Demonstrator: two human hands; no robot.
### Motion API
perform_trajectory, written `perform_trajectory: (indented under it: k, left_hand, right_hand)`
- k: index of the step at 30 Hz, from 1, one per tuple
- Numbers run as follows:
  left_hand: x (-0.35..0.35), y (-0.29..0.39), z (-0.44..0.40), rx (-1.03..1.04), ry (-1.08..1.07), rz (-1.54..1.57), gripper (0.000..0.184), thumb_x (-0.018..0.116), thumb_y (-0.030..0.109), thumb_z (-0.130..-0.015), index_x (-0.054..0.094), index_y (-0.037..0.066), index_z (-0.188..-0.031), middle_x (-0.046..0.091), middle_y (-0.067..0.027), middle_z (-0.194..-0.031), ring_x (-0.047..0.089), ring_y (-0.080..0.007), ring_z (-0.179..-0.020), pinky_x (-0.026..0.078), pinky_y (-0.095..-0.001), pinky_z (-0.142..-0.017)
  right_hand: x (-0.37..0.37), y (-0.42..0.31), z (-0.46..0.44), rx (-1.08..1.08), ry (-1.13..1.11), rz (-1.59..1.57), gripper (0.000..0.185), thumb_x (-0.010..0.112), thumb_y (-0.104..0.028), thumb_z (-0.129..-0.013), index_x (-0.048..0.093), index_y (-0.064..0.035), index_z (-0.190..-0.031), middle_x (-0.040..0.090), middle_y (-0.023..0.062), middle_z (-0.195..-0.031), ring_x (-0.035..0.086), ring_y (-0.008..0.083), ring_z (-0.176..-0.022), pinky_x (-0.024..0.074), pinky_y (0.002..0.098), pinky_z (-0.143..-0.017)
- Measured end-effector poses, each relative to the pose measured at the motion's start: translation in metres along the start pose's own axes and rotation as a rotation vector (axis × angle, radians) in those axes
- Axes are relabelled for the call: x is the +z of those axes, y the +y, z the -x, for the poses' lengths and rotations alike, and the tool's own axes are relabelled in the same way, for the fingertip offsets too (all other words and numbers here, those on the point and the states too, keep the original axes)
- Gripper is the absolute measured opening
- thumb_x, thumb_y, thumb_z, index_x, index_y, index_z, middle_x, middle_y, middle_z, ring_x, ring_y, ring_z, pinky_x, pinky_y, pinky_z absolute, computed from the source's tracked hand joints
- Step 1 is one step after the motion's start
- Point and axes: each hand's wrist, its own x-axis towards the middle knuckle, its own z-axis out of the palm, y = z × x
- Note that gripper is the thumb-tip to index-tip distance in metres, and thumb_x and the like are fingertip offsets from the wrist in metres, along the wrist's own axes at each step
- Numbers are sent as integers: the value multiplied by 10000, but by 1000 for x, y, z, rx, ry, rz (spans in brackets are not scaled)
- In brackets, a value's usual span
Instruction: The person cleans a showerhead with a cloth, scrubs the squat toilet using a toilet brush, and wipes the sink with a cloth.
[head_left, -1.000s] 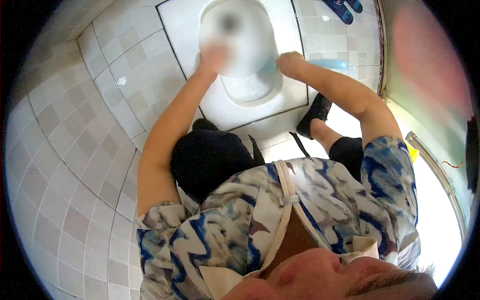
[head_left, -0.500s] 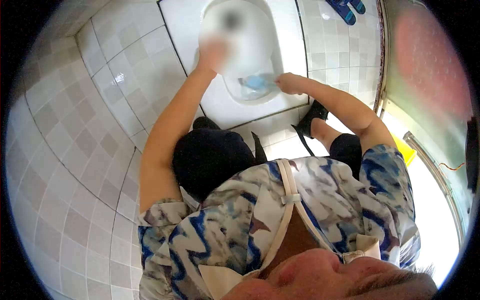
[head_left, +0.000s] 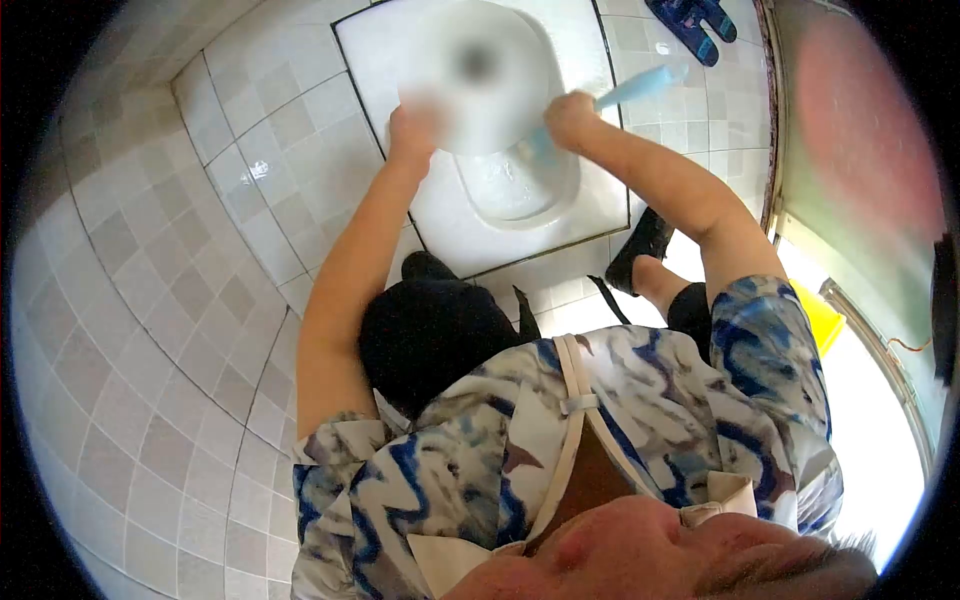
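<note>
My left hand (head_left: 416,122) is at the left side of a white squat toilet (head_left: 440,215); a blur covers its fingers, so what it may hold cannot be seen. At the right rim, my right hand (head_left: 572,120) is closed round a light blue brush (head_left: 643,86). The brush handle sticks out up and to the right of that fist. Its pale, smeared head lies to the lower left, over the bowl. Water glistens in the lower part of the bowl, while the upper part is blurred round a dark spot.
Grey and white tiles (head_left: 290,205) surround the toilet. Dark blue slippers (head_left: 698,30) lie at the top right. My black shoe (head_left: 640,245) is near the toilet's lower right corner. Something yellow (head_left: 818,318) shows by the doorway on the right, near a pale green panel (head_left: 850,200).
My right hand has risen from the bowl's lower right, and the brush head has moved up and right with it. The handle now shows clearly. The view has shifted slightly.
</note>
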Motion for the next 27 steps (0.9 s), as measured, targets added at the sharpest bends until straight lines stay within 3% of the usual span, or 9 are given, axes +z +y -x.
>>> perform_trajectory:
  k: [5,7,8,10,15,18,21,26,27]
  left_hand:
    - [-5,-4,2,-43,-29,12,244,640,81,-750,609,-15,-972,616,-90,-813,618,-162,-665,505,-273,-593]
    - [-4,3,4,-26,-32,21,242,639,80,-750,609,-14,-971,615,-91,-813,619,-165,-669,506,-274,-596]
    - [-3,7,6,-7,-30,34,240,638,79,-750,608,-13,-970,615,-92,-814,620,-169,-673,506,-274,-598]
    - [-3,9,7,-1,-25,31,253,632,84,-768,596,-14,-999,614,-93,-844,621,-172,-700,515,-275,-605]
    - [-1,3,5,-26,29,33,246,634,81,-761,597,-27,-979,613,-89,-827,615,-166,-692,502,-279,-596]
    - [-18,-3,0,22,-41,24,256,635,83,-765,596,-26,-992,612,-83,-833,610,-161,-691,495,-276,-596]
    - [-25,-7,-3,35,-37,-4,262,636,88,-765,598,-20,-1000,612,-77,-839,606,-162,-701,491,-281,-598]
    - [-3,14,1,32,-107,-107,272,622,103,-798,584,1,-1047,615,-76,-871,611,-155,-728,498,-267,-627]
    - [3,20,0,130,-153,-229,270,620,97,-793,588,4,-1044,613,-72,-866,605,-148,-718,494,-265,-623]
  right_hand:
    - [-64,18,-41,105,201,137,207,581,-107,-763,686,-65,-937,668,80,-927,655,265,-801,510,430,-583]
    - [-46,34,-64,146,476,-1,230,538,-110,-794,666,-49,-975,669,87,-904,656,275,-757,508,432,-559]
    - [-24,31,-63,151,481,2,230,538,-110,-794,666,-49,-975,669,87,-904,656,275,-757,508,432,-559]
    - [23,16,-60,254,480,-482,233,486,-116,-826,646,-39,-975,662,104,-910,653,290,-796,519,427,-603]
    - [8,6,-23,85,414,-581,206,418,-92,-851,605,-30,-910,635,203,-908,631,326,-874,502,441,-765]
    - [5,-15,-56,277,566,-665,200,429,-75,-836,611,-26,-905,633,199,-929,632,331,-870,509,442,-743]
    - [18,-46,-58,171,471,-656,194,443,-71,-825,617,-35,-902,637,190,-913,638,327,-842,517,442,-710]
    - [-24,9,19,137,348,-503,181,515,-56,-778,668,-23,-870,653,169,-931,651,293,-848,526,399,-714]
    - [-17,15,23,138,471,-529,177,523,-58,-771,670,-18,-862,655,166,-919,656,289,-830,530,393,-684]
